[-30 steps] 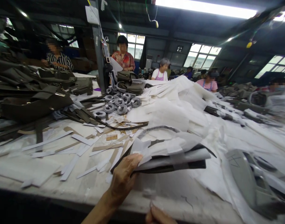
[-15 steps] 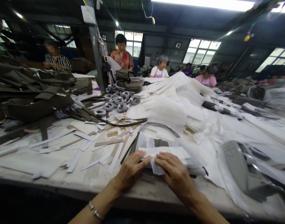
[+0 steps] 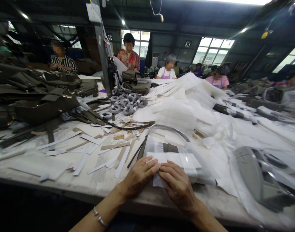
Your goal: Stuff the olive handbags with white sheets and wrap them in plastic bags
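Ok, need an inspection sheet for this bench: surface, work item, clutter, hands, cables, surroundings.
Surface: pale table, marked along its front edge.
Work item: dark item, partly covered by a white sheet; arched dark strip behind.
Clutter: paper and card strips, coiled grey bundles, dark bags, heaped white sheets; grey object at right, kind unclear.
Hands: left hand and right hand side by side, fingers on the white sheet; whether they grip, cannot tell.
Cables: cord with yellow end hangs overhead; nothing seen by the hands.
Surroundings: several people beyond, post with a white panel, windows.
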{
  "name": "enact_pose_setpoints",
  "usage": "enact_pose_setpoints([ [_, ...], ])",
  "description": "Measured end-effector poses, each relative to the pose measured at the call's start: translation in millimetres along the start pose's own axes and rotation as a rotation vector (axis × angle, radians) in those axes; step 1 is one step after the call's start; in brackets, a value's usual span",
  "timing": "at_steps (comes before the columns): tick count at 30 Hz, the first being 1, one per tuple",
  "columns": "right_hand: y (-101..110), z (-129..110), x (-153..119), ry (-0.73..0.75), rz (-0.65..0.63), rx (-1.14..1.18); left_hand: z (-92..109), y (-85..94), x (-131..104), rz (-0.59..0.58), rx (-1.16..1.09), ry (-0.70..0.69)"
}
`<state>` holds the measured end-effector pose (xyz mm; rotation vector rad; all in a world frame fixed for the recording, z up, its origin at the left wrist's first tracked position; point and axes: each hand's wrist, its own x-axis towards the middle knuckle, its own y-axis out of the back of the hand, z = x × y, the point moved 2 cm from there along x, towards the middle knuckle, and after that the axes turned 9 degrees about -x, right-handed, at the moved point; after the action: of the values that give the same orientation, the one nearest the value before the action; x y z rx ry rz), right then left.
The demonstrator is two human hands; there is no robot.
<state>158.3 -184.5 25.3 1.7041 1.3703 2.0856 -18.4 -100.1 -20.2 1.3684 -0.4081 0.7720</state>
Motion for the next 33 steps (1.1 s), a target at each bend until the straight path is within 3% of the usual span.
enact_pose_setpoints([
  [4, 16, -5, -18, 0.034, -0.009, 0.054, -5, 3.8, 8, -0.004, -0.047, 0.047],
  [7, 17, -1, -31, 0.052, -0.087, 0.019, -8, 6.4, 13, -0.008, -0.092, 0.047],
  [13, -17, -1, -19, 0.085, -0.221, -0.097, -9, 10.3, 16, -0.022, -0.083, 0.048],
  [18, -30, -8, -7, 0.131, -0.076, -0.079, -13, 12.9, 18, -0.041, -0.073, 0.015],
  [26, 5, -12, -13, 0.176, 0.066, -0.2, -13, 7.1, 7, -0.042, -0.039, 0.033],
  [29, 3, -13, -11, 0.135, 0.056, -0.218, -12, 3.2, 4, -0.07, -0.033, 0.047],
  [33, -8, -15, -11, 0.159, 0.03, -0.059, -13, -2.3, -1, -0.066, -0.067, 0.066],
])
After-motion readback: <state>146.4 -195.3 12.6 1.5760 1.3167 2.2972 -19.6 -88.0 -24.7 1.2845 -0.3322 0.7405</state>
